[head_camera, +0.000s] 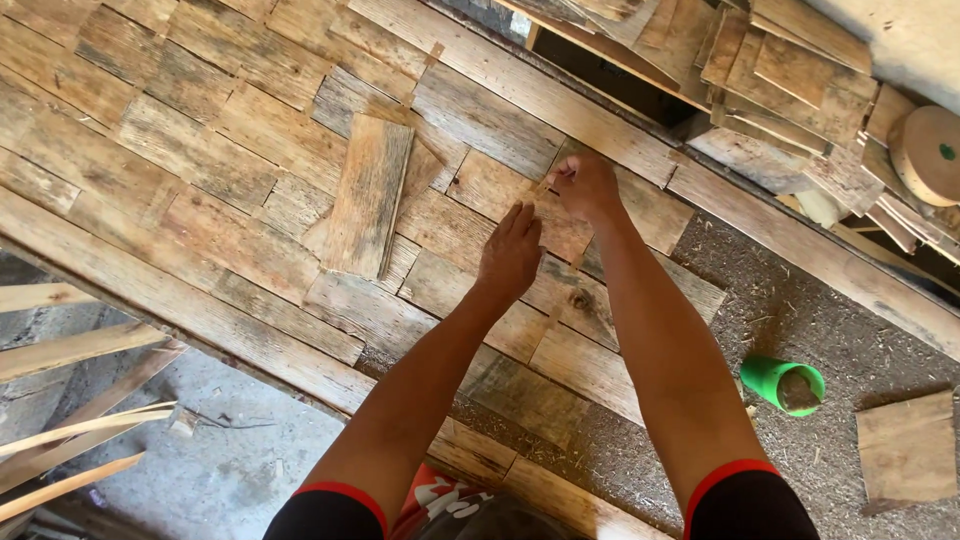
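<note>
Nearest to us, a green plastic cup (783, 382) lies on its side on the grey worktop (830, 330), well apart from our hands. Further, our left hand (510, 255) rests flat, fingers together, on a short weathered wooden board (545, 228) in the patchwork of planks. Just beyond, our right hand (587, 185) pinches closed at this board's far edge; what it grips is too small to tell. A loose long plank (368, 195) lies to the left.
</note>
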